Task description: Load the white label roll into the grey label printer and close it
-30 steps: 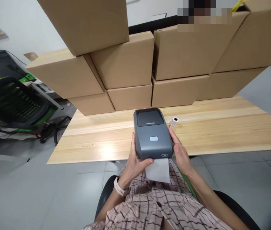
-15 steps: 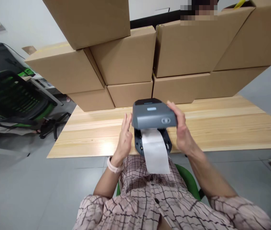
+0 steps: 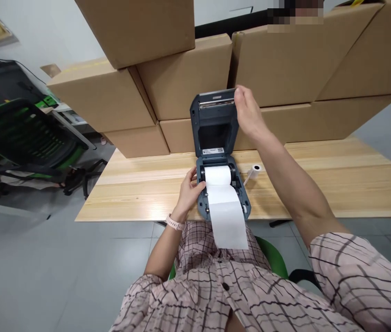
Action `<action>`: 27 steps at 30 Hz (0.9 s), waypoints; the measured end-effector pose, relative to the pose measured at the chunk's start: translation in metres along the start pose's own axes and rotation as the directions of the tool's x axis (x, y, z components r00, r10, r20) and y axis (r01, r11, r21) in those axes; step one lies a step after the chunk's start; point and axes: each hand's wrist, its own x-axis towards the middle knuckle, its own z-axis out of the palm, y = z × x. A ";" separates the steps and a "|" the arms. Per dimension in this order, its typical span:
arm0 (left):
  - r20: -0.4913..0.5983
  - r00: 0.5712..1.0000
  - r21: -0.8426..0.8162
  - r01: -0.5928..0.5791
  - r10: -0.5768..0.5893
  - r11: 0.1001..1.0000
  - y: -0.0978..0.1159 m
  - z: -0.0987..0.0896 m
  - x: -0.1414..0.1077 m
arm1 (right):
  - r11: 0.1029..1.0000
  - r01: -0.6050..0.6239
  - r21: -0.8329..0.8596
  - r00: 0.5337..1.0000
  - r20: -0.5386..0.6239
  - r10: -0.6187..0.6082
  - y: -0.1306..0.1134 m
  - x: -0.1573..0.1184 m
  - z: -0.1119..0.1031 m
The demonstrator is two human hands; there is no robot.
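A dark grey label printer (image 3: 200,203) stands at the table's front edge with its lid (image 3: 231,133) raised upright. Inside the base sits a white paper roll (image 3: 218,175). Its loose paper strip (image 3: 228,226) runs out over the front and hangs above my lap. My right hand (image 3: 249,110) grips the lid's upper right corner. At the base's left side, my left hand (image 3: 189,191) holds the wall, thumb over the inner edge near the roll. Just right of the printer, a small paper roll (image 3: 256,170) lies on the table with its end unrolled.
Stacked cardboard boxes (image 3: 185,83) line the back of the wooden table (image 3: 140,184). One more box (image 3: 147,32) sits on top at the left. An office chair (image 3: 19,133) stands on the floor at left. Part of a person, pixelated, shows beyond the boxes.
The printer lid has swung from nearly closed up to upright, with my right hand moving up and back on it. My left hand has closed onto the base. The small roll has come into sight.
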 end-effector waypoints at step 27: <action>0.179 0.976 0.602 -0.012 -0.121 0.799 0.039 -0.013 0.004 | 0.970 0.095 0.226 0.389 0.888 -0.245 0.008 -0.035 -0.031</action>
